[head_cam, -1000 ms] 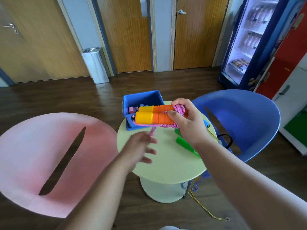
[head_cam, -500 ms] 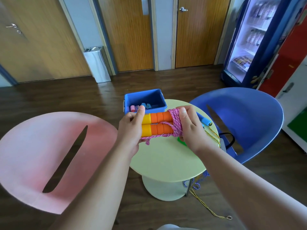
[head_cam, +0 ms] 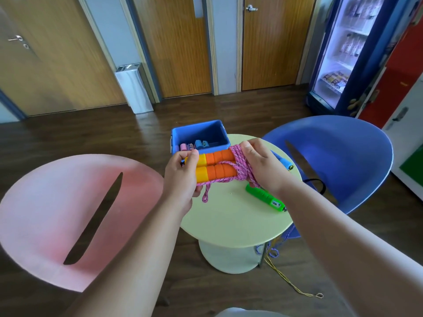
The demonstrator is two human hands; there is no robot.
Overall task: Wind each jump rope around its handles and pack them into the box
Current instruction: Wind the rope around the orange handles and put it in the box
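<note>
The hands are holding one jump rope bundle just above the surface. The left hand [head_cam: 183, 177] is gripping the yellow ends of the two orange handles [head_cam: 216, 167], which are lying side by side, fingers curled over the top. The right hand [head_cam: 263, 165] is gripping the other end, fingers curled round the coils of pink rope [head_cam: 240, 172] wound there. A short loop of that rope [head_cam: 206, 195] is hanging loose below the handles, near the left hand.

The bundle is hovering just in front of the blue box [head_cam: 196, 125], which is sitting at the far edge of the round pale green surface [head_cam: 229, 220]. The box is standing open at the top, with a few pink and blue pieces [head_cam: 198, 144] lying low against its near wall.

A green handle [head_cam: 265, 199] is lying on the surface under the right wrist, near the right edge. A blue handle [head_cam: 283, 162] is showing past the right hand, close to the rim.

A pink chair [head_cam: 57, 213] is crowding the surface's left edge and a blue chair [head_cam: 343, 156] the right. A thin yellow cord [head_cam: 293, 287] is trailing over the floor beside the base.
</note>
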